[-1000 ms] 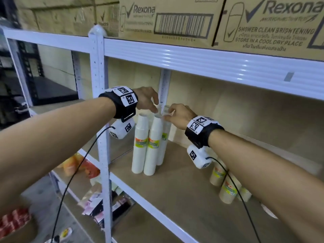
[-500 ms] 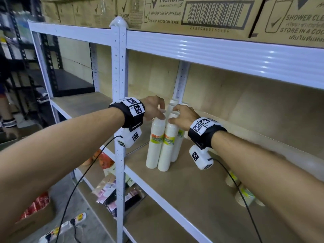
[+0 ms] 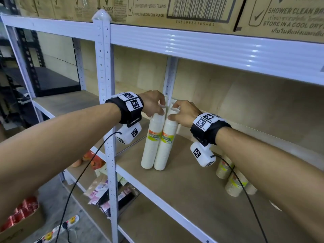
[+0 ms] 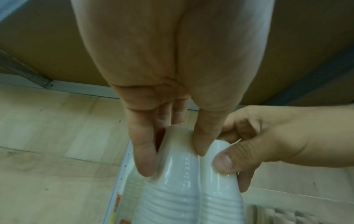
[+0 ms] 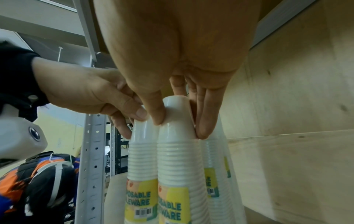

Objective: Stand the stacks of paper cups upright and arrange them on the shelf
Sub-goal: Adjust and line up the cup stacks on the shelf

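Pinching from above, your left hand [image 3: 152, 104] comes down on the narrow top of the left tall white stack of paper cups [image 3: 152, 142], thumb [image 4: 201, 136] on one side and fingers [image 4: 143, 151] on the other, wrist level and palm facing down. Your right hand [image 3: 182, 113] mirrors it on the right white stack of paper cups [image 3: 165, 144]: thumb [image 5: 155, 106] on the near side, fingers [image 5: 206, 115] down the far side, curled round the top cup.

Both forearms reach in from the front, each wearing a black wrist strap with a white camera pod [image 3: 128, 134] slung beneath.

The two stacks stand upright and touching on the wooden shelf board [image 3: 184, 186], just right of the white perforated metal upright [image 3: 109, 137] and close behind its line. Each carries a yellow-green label at mid-height. More wrapped white stacks [image 5: 216, 166] stand just behind them.

Well to the right of the upright, beige cup stacks [image 3: 233, 181] lie on their sides on the same board, partly under your right forearm. Above, brown cardboard cartons [image 3: 192, 11] sit on the upper shelf.
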`<state>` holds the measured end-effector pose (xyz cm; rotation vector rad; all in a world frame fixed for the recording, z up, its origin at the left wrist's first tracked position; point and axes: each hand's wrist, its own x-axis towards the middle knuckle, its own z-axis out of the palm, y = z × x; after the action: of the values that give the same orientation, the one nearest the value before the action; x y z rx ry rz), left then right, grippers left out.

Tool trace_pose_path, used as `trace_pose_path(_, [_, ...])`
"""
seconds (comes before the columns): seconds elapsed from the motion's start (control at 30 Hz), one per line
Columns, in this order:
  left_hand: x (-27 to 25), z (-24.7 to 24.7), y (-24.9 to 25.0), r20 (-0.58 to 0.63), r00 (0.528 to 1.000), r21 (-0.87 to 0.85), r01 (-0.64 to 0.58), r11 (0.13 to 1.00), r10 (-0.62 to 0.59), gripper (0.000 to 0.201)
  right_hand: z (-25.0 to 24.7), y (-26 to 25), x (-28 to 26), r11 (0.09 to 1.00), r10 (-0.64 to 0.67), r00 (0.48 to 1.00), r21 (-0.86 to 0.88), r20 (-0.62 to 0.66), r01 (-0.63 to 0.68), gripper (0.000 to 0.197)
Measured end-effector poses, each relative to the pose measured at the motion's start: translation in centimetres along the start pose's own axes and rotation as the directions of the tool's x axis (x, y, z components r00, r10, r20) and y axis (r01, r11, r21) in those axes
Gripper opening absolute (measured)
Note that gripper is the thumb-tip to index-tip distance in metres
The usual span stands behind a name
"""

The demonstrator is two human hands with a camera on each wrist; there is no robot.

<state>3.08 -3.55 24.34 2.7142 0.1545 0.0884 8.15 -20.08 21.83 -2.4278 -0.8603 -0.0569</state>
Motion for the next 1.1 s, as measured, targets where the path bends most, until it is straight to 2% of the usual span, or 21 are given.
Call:
trace_pose_path(0.33, [3.7, 1.8, 5.9, 0.013, 0.991, -0.061, -0.134, 0.989, 0.135, 0.036, -4.3, 4.7, -1.1, 0.978, 0.165, 0.981, -0.116, -0.1, -0.176, 0.042])
trace_pose_path(0.47, [5.8, 3.3, 8.1, -0.011, 0.979, -0.102, -0.205, 0.973, 0.205, 0.033, -5.8, 6.9, -1.5, 0.967, 0.196, 0.97, -0.134, -0.146, -0.216, 0.039])
trace_pose_path(0.6, [8.1, 4.8, 10.0, -0.053, 0.96, -0.071, -0.279, 0.958, 0.275, 0.035, -6.8, 8.9, -1.4, 0.952, 0.234, 0.95, -0.15, -0.204, -0.267, 0.041])
trace_pose_path(0.77, [10.9, 6.7, 11.6, -0.104, 0.948, -0.069, -0.31, 0.948, 0.302, 0.043, -7.2, 11.4, -0.5, 0.929, 0.297, 0.924, -0.151, -0.241, -0.338, 0.045])
trace_pose_path(1.0, [14.2, 9.3, 12.6, -0.109, 0.945, -0.234, -0.325, 0.916, 0.307, 0.042, -7.4, 14.7, 1.3, 0.915, 0.362, 0.89, -0.075, -0.278, -0.396, 0.038])
trace_pose_path(1.1, [15.4, 9.8, 12.8, -0.106, 0.94, -0.24, -0.341, 0.909, 0.324, 0.043, -7.6, 15.7, 2.2, 0.909, 0.384, 0.881, -0.057, -0.275, -0.413, 0.038])
